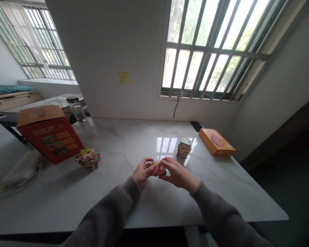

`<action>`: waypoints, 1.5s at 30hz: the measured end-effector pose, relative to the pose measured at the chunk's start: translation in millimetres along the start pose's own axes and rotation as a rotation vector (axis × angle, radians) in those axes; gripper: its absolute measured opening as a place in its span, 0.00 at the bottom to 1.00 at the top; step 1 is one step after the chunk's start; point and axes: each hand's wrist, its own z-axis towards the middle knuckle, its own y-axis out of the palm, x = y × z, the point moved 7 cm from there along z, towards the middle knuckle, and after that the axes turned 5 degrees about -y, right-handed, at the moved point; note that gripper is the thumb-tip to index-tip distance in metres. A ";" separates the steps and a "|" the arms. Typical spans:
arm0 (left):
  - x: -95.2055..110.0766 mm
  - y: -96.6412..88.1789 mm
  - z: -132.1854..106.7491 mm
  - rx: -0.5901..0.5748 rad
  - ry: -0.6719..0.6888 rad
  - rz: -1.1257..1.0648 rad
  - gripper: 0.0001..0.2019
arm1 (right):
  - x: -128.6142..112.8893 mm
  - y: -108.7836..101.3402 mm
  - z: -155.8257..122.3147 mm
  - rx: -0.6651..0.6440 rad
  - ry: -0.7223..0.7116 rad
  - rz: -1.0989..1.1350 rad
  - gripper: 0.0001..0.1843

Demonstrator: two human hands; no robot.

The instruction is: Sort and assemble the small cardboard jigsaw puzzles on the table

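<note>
My left hand [142,172] and my right hand [177,173] meet over the middle of the white marble table [118,192]. Both close their fingers around a small bunch of pink and yellow puzzle pieces [159,169], held just above the tabletop. A neat stack of puzzle pieces [184,147] stands just beyond my right hand. A looser, fanned pile of puzzle pieces [88,158] lies to the left.
A red puzzle box [50,136] stands at the left, with a clear water bottle [78,110] behind it. An orange flat box [216,141] and a dark phone [196,126] lie at the back right. White cables [20,175] lie on the left edge.
</note>
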 end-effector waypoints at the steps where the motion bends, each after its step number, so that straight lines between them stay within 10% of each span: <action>1: -0.1 1.3 -0.2 -0.003 -0.002 -0.008 0.33 | -0.5 -1.5 1.1 -0.006 -0.006 -0.022 0.14; 11: 8.9 7.6 -6.2 -0.070 -0.049 -0.198 0.17 | 14.2 -41.3 10.1 0.058 -0.040 -0.053 0.14; 21: 7.8 2.4 -6.1 -0.056 -0.054 -0.064 0.18 | 128.2 -144.2 -12.6 0.267 0.288 -0.318 0.14; 45: 13.7 -3.0 -7.2 -0.026 -0.007 0.027 0.21 | 169.5 -130.1 -26.8 0.199 0.241 -0.345 0.19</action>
